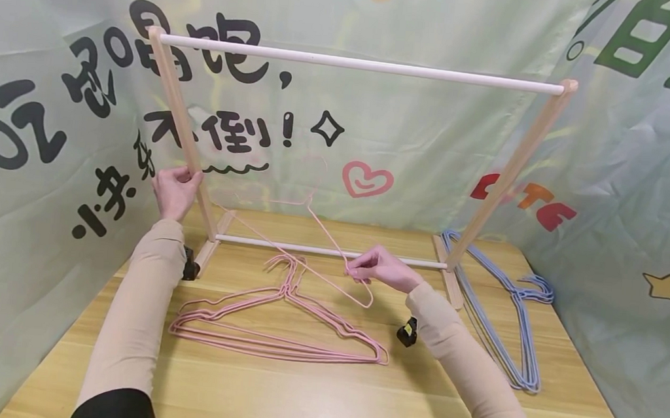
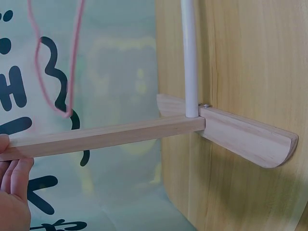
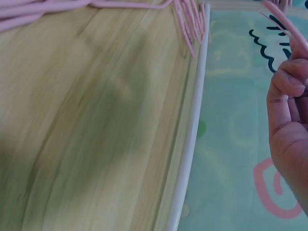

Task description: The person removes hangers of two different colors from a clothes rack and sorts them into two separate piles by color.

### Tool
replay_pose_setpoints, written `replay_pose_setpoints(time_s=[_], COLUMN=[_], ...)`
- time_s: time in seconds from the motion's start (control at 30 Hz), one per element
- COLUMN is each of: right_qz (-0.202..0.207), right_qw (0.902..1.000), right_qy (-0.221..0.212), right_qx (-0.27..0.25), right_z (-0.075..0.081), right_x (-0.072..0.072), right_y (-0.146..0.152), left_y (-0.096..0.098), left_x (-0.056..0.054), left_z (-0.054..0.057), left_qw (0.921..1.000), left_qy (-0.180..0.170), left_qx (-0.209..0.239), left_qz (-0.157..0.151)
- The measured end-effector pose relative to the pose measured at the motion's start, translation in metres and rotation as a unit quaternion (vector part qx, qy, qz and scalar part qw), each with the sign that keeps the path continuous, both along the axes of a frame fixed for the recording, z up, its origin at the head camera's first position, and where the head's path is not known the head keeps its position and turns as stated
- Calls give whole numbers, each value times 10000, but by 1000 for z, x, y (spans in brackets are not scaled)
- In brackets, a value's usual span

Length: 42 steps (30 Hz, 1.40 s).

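My left hand (image 1: 175, 193) grips the left wooden post (image 1: 174, 104) of a garment rack, with the thumb on one side and the fingers on the other. In the left wrist view the same post (image 2: 106, 136) runs down to a wooden foot. A pink wire hanger (image 1: 328, 233) is pinched by my right hand (image 1: 383, 268) near one shoulder end. This hanger is tilted in front of the lower white rod (image 1: 320, 250), its hook up. On the table below, several pink hangers (image 1: 287, 289) lie stacked, hooks toward the rack.
Across the top of the rack runs a white rod (image 1: 358, 63). Several blue hangers (image 1: 522, 296) lie at the right, beside the rack's right foot (image 1: 448, 270). A printed cloth backdrop (image 1: 433, 158) surrounds the wooden table (image 1: 319, 404) at the back and sides.
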State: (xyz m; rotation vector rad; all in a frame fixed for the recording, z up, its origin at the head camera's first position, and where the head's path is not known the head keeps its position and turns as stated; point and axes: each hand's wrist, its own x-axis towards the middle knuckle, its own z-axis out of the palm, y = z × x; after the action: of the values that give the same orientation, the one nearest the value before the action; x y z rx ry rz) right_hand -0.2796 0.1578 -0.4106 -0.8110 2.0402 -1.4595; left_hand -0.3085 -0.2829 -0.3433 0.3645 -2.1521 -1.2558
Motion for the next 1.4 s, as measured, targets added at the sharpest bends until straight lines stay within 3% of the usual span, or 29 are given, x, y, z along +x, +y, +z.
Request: replay_pose_setpoints(time_s=[0.47,0.77,1.13,1.4], right_qz=[1102,1304,1705,2009], right_qw=[9924,9874,9754,9704], right_qy=[-500,-689,-1238,-1134], right_qx=[218,581,655,720], right_z=[-19,-29,-42,-46], right_x=[5,17,23,25], right_y=[13,9,2,-5], left_y=[1,1,-1,0], left_x=[0,0,0,0], left_z=[1,1,1,1], left_qw=[10000,9999,10000,10000], left_qy=[52,53,10,-22], left_qx=[-69,-49,33,39], left_qz=[37,91,6,-6])
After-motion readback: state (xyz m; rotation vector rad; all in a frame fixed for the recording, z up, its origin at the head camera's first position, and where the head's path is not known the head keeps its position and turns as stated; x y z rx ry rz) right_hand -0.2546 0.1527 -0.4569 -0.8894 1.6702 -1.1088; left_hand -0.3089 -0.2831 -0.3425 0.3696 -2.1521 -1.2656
